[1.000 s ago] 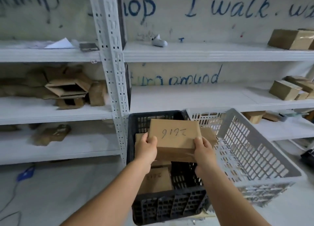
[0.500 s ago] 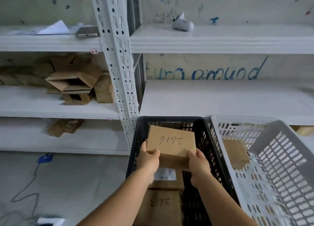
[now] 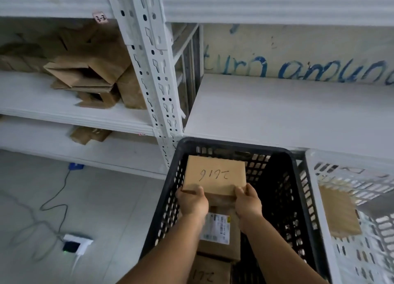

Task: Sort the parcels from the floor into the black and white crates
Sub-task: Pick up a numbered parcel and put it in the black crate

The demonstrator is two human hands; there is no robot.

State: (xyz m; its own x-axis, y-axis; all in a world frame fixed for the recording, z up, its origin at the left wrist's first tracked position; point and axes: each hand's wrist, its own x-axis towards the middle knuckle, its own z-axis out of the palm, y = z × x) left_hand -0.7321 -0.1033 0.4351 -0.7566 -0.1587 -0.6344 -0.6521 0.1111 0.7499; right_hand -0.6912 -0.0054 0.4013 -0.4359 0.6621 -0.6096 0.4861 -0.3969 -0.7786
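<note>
White metal shelving with a perforated upright fills the background, its flat boards matte and pale; blue scrawl marks the wall behind. Crumpled brown cardboard boxes sit heaped on the left shelf, some open-ended. On the smooth grey floor a thin cable loops toward a small white device.

Below the shelves stand two latticed plastic crates side by side: the black crate, rounded at its rim, and the white crate to its right, which holds a flat brown parcel.

Both forearms reach forward into the black crate. The left hand and right hand grip the near edge of a rectangular cardboard parcel, thumbs on top, fingers curled underneath. It is held inside the crate's opening, toward the far left wall, its broad face tilted up to the camera and its long axis running left to right. Handwritten numbers on it read upside down. Beneath lie a labelled parcel and another numbered box.
</note>
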